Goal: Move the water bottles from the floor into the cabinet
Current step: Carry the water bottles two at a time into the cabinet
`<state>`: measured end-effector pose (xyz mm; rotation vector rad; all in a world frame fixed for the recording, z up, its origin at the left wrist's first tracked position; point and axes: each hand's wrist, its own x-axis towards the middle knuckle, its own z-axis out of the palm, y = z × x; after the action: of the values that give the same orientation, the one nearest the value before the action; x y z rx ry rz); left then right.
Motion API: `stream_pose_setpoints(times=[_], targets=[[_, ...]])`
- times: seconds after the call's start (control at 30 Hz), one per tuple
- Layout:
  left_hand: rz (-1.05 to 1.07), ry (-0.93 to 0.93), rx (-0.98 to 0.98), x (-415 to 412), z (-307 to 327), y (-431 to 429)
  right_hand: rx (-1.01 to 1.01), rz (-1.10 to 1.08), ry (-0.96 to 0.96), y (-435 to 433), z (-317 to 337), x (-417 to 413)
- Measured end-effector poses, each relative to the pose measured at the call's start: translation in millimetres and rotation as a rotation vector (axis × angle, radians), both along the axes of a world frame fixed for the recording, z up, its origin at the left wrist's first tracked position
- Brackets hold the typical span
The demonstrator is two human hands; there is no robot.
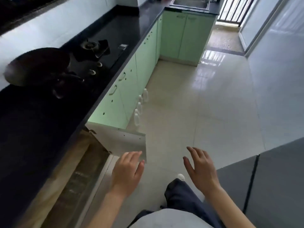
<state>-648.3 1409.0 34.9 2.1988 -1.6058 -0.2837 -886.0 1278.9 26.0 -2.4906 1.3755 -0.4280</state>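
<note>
Blurred, hard to count: clear plastic water bottles (pixel 139 108) lined along glossy tile floor (pixel 205 112) edge, beside green cabinet (pixel 115 106). Left hand (pixel 127 171), right hand (pixel 199 168): spread wide, empty.

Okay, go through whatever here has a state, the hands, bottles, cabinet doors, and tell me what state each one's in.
Left hand: open, holding nothing, by the open door's edge.
Right hand: open, holding nothing.
Water bottles: upright on the floor, in a row along the cabinets.
Nearest cabinet door: swung open.
Green cabinet doors: closed.
</note>
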Motion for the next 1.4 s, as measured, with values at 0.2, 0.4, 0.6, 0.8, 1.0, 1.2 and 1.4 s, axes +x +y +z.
stream_pose_setpoints(times=[0.2, 0.4, 0.6, 0.8, 1.0, 1.2, 1.4], targets=[[-0.143, -0.032, 0.01, -26, 4, -155, 0.006, -0.123, 0.01, -122, -5, -42], [-0.16, -0.051, -0.082, -54, 49, -331, -0.007, -0.183, -0.041, -271, 29, -72], [-0.151, 0.0, -0.132, -59, 56, -456, -0.042, -0.175, -0.103, -400, 46, -59], [-0.092, 0.024, -0.008, -17, 1, -552, 0.033, -0.112, -0.034, -511, 5, -11], [-0.041, 0.01, -0.038, 57, 10, -687, 0.003, -0.009, -0.024, -664, 31, 72], [0.093, -0.076, -0.133, 141, 58, -803, -0.062, 0.137, -0.084, -798, 66, 155], [0.4, -0.066, -0.129, 180, 35, -841, -0.005, 0.429, -0.093, -905, 49, 241]])
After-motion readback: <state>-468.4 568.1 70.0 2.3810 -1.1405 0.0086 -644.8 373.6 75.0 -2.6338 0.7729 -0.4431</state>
